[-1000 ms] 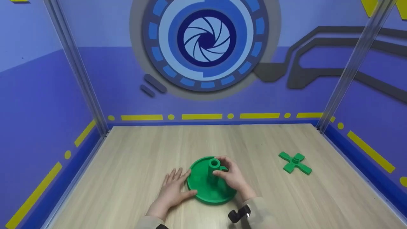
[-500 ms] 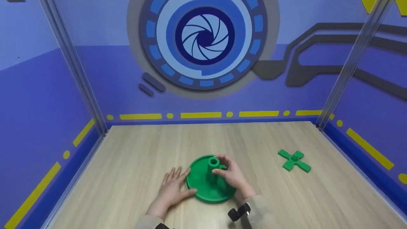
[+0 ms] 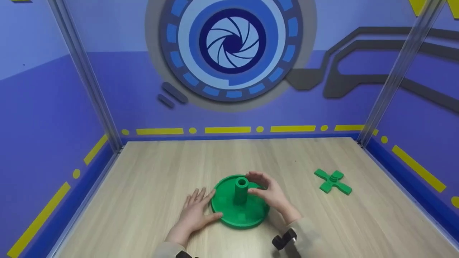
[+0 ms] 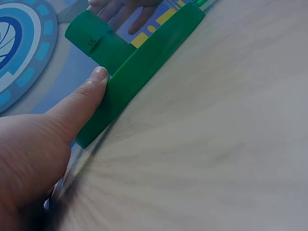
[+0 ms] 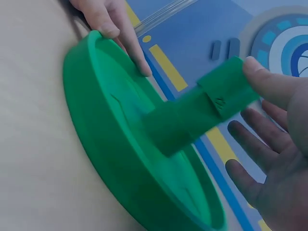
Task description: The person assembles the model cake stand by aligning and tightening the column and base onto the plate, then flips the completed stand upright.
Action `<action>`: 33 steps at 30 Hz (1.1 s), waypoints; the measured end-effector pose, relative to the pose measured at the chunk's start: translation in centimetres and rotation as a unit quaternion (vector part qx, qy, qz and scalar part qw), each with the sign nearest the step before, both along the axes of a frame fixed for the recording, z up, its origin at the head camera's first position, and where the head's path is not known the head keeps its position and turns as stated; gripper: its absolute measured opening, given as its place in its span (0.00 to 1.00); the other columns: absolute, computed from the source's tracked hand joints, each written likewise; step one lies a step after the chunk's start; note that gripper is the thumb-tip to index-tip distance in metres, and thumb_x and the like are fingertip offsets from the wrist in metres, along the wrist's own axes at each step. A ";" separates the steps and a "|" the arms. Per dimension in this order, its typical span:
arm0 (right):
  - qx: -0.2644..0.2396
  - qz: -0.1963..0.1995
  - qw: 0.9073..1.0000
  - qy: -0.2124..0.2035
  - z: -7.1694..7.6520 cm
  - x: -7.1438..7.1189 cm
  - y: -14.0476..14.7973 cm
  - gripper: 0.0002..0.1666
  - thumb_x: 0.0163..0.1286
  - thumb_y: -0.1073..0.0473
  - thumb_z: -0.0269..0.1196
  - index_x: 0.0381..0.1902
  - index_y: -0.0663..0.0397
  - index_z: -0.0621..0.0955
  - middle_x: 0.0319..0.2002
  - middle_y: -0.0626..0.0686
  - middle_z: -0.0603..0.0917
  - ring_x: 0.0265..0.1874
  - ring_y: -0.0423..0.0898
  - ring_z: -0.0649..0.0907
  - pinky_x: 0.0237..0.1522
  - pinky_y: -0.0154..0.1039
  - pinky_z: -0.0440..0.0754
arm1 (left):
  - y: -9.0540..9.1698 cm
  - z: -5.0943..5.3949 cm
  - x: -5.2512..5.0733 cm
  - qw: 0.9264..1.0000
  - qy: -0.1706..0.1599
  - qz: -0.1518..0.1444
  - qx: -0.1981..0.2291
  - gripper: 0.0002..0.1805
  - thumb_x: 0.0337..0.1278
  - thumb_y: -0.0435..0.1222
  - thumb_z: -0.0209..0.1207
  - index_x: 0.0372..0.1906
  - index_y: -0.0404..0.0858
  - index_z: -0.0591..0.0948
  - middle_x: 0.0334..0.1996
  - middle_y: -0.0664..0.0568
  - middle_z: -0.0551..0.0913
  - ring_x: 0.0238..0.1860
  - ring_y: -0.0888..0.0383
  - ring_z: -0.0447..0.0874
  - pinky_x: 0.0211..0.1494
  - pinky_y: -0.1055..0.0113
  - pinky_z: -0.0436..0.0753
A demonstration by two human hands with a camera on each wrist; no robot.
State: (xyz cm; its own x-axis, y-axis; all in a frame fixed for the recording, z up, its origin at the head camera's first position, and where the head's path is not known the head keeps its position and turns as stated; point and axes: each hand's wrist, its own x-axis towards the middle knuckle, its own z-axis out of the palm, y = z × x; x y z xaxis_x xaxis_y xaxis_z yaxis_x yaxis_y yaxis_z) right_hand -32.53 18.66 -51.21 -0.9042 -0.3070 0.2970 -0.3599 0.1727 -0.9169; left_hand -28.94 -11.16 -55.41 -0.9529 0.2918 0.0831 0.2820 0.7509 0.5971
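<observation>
A round green dish-shaped base [image 3: 229,213] with a raised rim lies on the wooden table. From its middle stands a hollow green post [image 3: 240,195]; a raised mark shows on its side in both wrist views. My left hand [image 3: 193,216] rests against the left side of the base, fingers spread, thumb [image 4: 86,94] on the rim. Beside the post, my right hand [image 3: 271,193] is held over the right part of the base with fingers apart. Its thumb [image 5: 264,79] is close to the post's top; whether it touches I cannot tell.
A green cross-shaped piece [image 3: 333,182] with a short threaded stud lies on the table [image 3: 287,161] to the right. Blue printed panels stand behind and at both sides, with metal posts [image 3: 391,79] in the far corners.
My right hand has let go of the post, its fingers loosening and shifting slightly to the right. The left hand and base stay in place.
</observation>
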 end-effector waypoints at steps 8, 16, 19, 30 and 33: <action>-0.008 -0.022 0.999 0.033 1.1 0.2 5.0 0.30 0.70 0.68 0.67 0.68 0.68 0.73 0.66 0.69 0.79 0.63 0.45 0.83 0.61 0.27 0.80 | 0.1 -0.2 0.0 1.000 0.002 0.001 0.003 0.52 0.54 0.67 0.64 0.80 0.47 0.65 0.81 0.35 0.56 0.83 0.32 0.45 0.84 0.33 0.41; -0.010 -0.120 0.992 0.040 1.1 0.7 12.0 0.28 0.69 0.69 0.67 0.65 0.68 0.76 0.62 0.65 0.82 0.58 0.40 0.85 0.56 0.25 0.83 | 0.1 -0.2 -0.1 1.000 0.003 0.001 0.005 0.52 0.54 0.67 0.64 0.80 0.47 0.65 0.81 0.35 0.56 0.83 0.31 0.45 0.84 0.33 0.41; -0.005 -0.152 0.988 0.037 0.9 1.1 14.7 0.28 0.70 0.67 0.67 0.66 0.70 0.75 0.61 0.58 0.84 0.57 0.37 0.85 0.54 0.24 0.84 | 0.1 -0.2 -0.1 1.000 0.003 0.000 0.002 0.52 0.55 0.67 0.64 0.80 0.47 0.64 0.81 0.35 0.56 0.83 0.31 0.45 0.84 0.33 0.41; 0.112 -0.300 0.947 -0.014 0.4 1.8 22.7 0.35 0.73 0.50 0.67 0.71 0.60 0.72 0.65 0.52 0.82 0.53 0.18 0.75 0.54 0.14 0.71 | 0.0 -0.3 -0.1 1.000 0.003 -0.001 0.007 0.51 0.55 0.66 0.65 0.80 0.46 0.65 0.81 0.35 0.56 0.82 0.31 0.45 0.84 0.32 0.42; 0.124 -0.318 0.939 -0.031 0.3 1.7 24.1 0.36 0.74 0.50 0.67 0.72 0.59 0.71 0.67 0.56 0.80 0.54 0.18 0.73 0.50 0.12 0.70 | 0.0 -0.3 -0.2 1.000 0.007 0.000 0.006 0.52 0.55 0.67 0.65 0.79 0.47 0.65 0.81 0.35 0.57 0.82 0.31 0.45 0.84 0.32 0.42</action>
State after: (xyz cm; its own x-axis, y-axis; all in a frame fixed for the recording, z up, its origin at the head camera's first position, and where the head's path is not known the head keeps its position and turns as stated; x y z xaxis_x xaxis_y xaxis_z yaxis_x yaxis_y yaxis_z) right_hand -30.82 42.73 -50.94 -0.9413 0.2484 0.2286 -0.0590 0.5457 -0.8359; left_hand -29.11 -11.20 -55.74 -0.9512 0.2915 0.1009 0.2916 0.7434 0.6019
